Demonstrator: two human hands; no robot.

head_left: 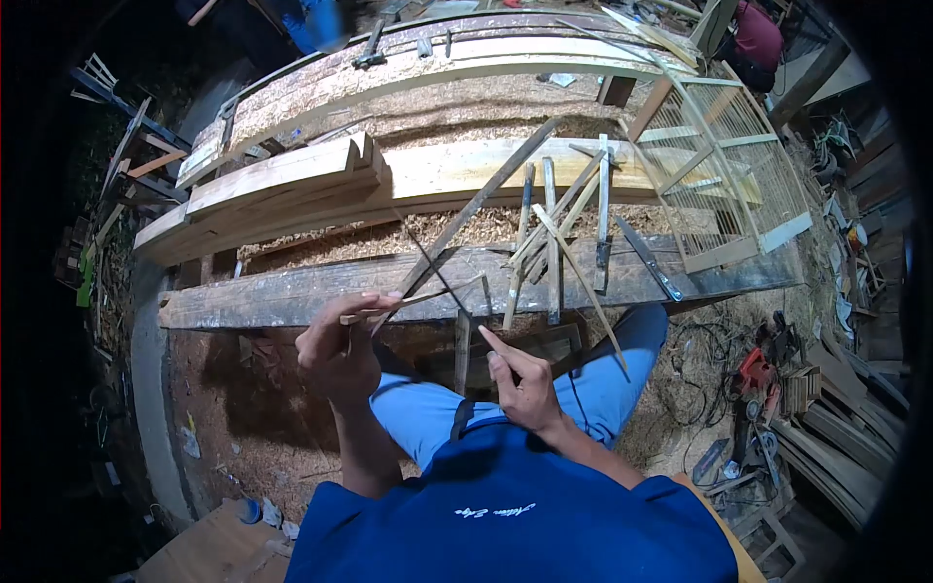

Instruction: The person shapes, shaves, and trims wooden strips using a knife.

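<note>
My left hand (340,350) is closed around a thin wooden stick (442,291), which points right over the near edge of the workbench beam (282,303). In my right hand (525,384) is a long, thin dark blade-like tool (428,257); its exact kind is unclear. The index finger lies stretched along it, and it slants up and left across the stick. Whether the two touch cannot be made out. Several wooden strips (553,238) lie loosely crossed on the bench beyond my hands. A knife-like tool with a blue end (649,257) rests to their right.
A slatted wooden frame (722,255) leans at the right of the bench. Thick timber (282,175) lies at the left, with shavings (466,225) between the beams. A hammer-like tool (370,58) sits farther back. Red equipment (756,371) and cables are on the right floor; people are partly visible behind.
</note>
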